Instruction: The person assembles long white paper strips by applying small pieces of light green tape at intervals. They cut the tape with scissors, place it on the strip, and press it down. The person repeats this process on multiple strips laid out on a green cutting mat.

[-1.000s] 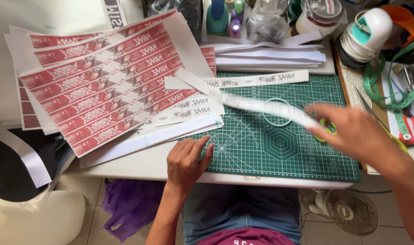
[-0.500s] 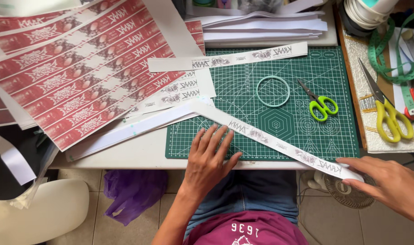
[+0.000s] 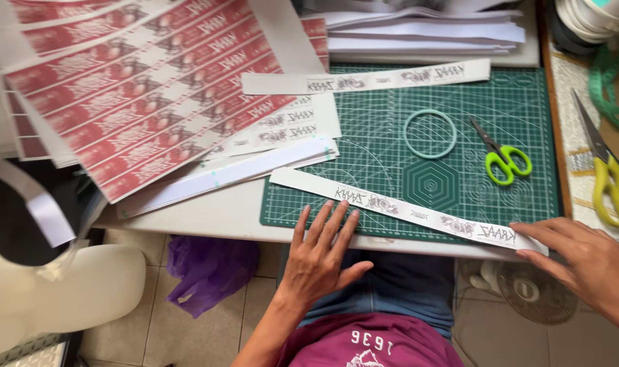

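**Printed paper strip pinned flat at the front of the cutting mat**

A long white paper strip [image 3: 418,212] with dark printed lettering lies slanted across the near edge of the green cutting mat [image 3: 526,136], its right end reaching past the mat's corner to the edge of the worktop [image 3: 207,217]. The left hand [image 3: 321,255] lies flat with fingers spread, fingertips on the strip's lower edge near its left half. The right hand [image 3: 581,261] is open, fingers extended and pressing the strip's right end.

Bare mat lies behind the strip, up to a pale ring [image 3: 429,134] and green-handled scissors [image 3: 501,155]. Red printed sheets [image 3: 139,88] crowd the left side.

The right hand's wrist runs out of view, and yellow-handled scissors [image 3: 608,177] are cut off at the right border.
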### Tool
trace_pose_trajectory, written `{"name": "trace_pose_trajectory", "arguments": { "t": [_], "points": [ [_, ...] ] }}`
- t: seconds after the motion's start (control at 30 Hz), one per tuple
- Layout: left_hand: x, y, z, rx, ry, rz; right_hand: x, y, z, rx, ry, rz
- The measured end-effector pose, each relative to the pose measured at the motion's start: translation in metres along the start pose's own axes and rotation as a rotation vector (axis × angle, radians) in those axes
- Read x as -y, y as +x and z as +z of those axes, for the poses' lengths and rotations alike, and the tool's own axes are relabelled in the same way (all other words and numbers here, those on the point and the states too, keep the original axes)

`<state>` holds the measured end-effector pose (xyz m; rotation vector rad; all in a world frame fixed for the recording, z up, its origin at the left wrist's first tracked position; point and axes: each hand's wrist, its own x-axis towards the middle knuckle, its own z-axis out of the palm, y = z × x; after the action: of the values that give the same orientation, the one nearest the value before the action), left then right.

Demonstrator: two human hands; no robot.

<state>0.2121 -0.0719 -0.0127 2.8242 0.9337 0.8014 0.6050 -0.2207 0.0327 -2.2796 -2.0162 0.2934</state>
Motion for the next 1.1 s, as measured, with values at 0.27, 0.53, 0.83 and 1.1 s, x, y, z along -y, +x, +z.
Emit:
{"name": "trace_pose_trajectory", "arguments": {
  "t": [0.27,0.53,0.83,1.1],
  "points": [
    [0.003,-0.012,0.005,0.025,0.107,-0.159,-0.019,0.012,0.011,0.019,-0.115,0.027],
    [0.009,-0.019,0.006,0.037,0.129,-0.211,0.004,0.014,-0.005,-0.01,-0.051,0.024],
    [0.035,-0.009,-0.009,0.085,0.112,-0.22,0.053,0.021,-0.025,-0.235,0.06,-0.086],
    [0.03,-0.005,-0.004,0.049,0.119,-0.233,0.051,-0.008,-0.017,-0.358,-0.035,-0.049]
  ]
}}
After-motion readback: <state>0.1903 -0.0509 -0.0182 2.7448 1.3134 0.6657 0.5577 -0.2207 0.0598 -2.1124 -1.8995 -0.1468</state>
